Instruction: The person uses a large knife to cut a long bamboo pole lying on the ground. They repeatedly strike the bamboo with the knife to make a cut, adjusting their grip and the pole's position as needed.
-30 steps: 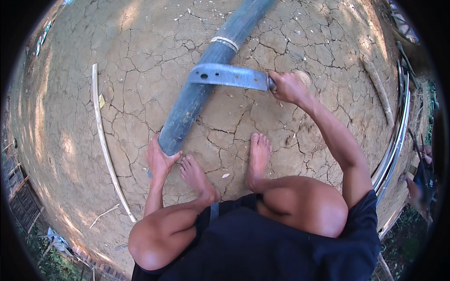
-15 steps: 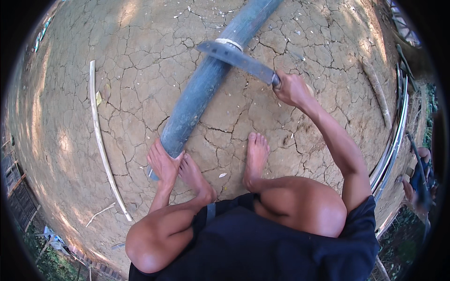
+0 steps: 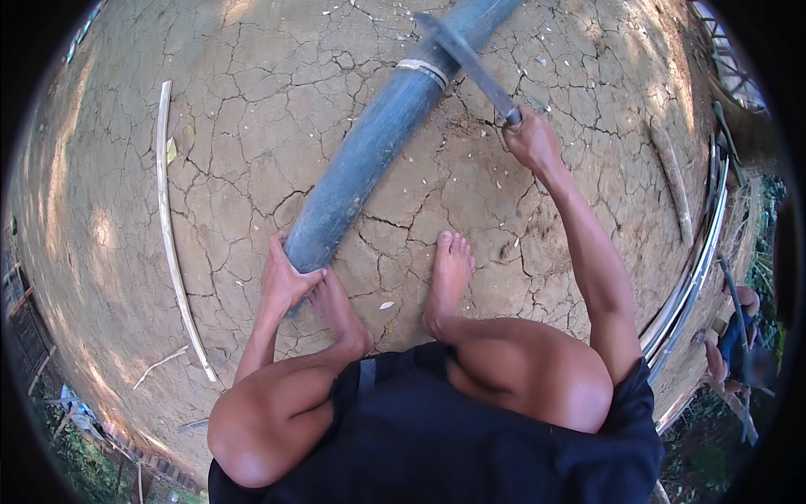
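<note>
The right hand (image 3: 535, 141) is gripping a machete (image 3: 471, 64) over a bamboo culm (image 3: 367, 154).
That hand is wrapping tightly round the handle (image 3: 512, 118); the left hand (image 3: 285, 281) is clasping, half-curled, the culm's near end. The culm is lying aslant on cracked earth (image 3: 243, 160), its pale node ring (image 3: 423, 70) showing beside the blade (image 3: 479, 74).

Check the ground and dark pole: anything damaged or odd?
Only the ground looks damaged: it is broken by many cracks. The dark pole shows no clear split; the left hand partly hides its near end.

Free room over cracked ground (image 3: 252, 155) between two obstacles: dark pole (image 3: 363, 158), pale strip (image 3: 168, 223)
</note>
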Demonstrator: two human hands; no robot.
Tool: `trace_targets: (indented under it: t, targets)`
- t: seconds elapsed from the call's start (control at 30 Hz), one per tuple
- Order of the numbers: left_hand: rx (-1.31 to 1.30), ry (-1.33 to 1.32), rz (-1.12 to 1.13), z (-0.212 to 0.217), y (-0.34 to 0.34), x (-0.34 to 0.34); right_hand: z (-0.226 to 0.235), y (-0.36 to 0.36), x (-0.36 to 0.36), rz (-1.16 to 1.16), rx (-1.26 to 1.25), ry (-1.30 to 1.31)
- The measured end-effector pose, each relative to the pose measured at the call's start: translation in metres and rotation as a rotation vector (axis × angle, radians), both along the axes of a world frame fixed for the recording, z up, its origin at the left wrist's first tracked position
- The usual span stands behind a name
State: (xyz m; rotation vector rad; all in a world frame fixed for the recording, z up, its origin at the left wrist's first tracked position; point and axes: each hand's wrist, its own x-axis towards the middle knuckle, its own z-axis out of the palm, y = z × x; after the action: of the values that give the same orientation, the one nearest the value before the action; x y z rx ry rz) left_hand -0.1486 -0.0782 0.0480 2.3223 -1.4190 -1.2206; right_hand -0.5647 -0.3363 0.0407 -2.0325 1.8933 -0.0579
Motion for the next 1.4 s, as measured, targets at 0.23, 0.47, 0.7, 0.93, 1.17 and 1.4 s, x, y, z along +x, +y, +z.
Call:
trace_targets:
  t: [0.23,0.47,0.7,0.93,1.17,1.4]
  targets:
    - [0.047,0.347,-0.026,-0.028,-0.007,0.033,0.017,0.027,0.04,0.185,0.139,0.013]
    - [-0.196,-0.368,-0.142,0.018,-0.013,0.019,0.016,0.029,0.045,0.433,0.045,-0.003]
    - [-0.282,-0.516,-0.164,-0.015,-0.001,0.02,0.004,0.017,0.028,0.381,0.085,0.052]
    - [-0.279,-0.503,-0.133,-0.018,0.016,-0.006,-0.007,0.012,0.029,-0.004,0.073,-0.072]
    - [-0.073,-0.162,-0.058,-0.01,0.008,-0.001,0.0,-0.007,0.027,-0.021,0.003,-0.045]
    - [0.031,0.165,-0.106,-0.007,-0.014,0.032,0.012,0.031,0.049,0.187,0.118,-0.024]
